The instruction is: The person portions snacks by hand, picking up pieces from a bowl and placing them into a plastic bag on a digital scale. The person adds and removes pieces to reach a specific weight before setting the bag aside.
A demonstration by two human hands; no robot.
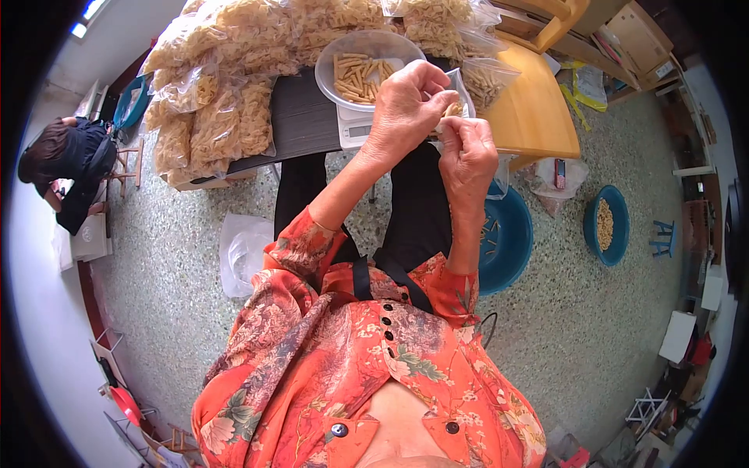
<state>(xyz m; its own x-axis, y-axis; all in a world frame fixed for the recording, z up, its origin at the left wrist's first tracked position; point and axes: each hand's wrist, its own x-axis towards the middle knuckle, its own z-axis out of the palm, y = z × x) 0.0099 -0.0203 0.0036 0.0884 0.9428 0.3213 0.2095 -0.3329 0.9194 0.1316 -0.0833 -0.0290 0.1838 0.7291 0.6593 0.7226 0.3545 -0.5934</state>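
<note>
My left hand point(407, 108) is closed in a pinch at a small clear plastic bag point(466, 95). Across from it, my right hand point(470, 152) pinches the lower side of the same bag, and the fingertips of both hands nearly meet. Some pale tan pieces point(451, 115) show between the fingers; most of the bag is hidden. Left of the hands, a clear round bowl point(324, 76) contains short tan stick-shaped pieces point(360, 76). Below the bowl is a white digital scale point(355, 131), partly covered by it.
Filled bags point(214, 129) are piled on the dark table point(304, 117). A wooden chair point(538, 109) stands at right. On the speckled floor are a blue basin point(511, 265), another basin point(622, 234) with tan pieces, and a white plastic bag point(238, 253). Another person point(66, 168) sits far left.
</note>
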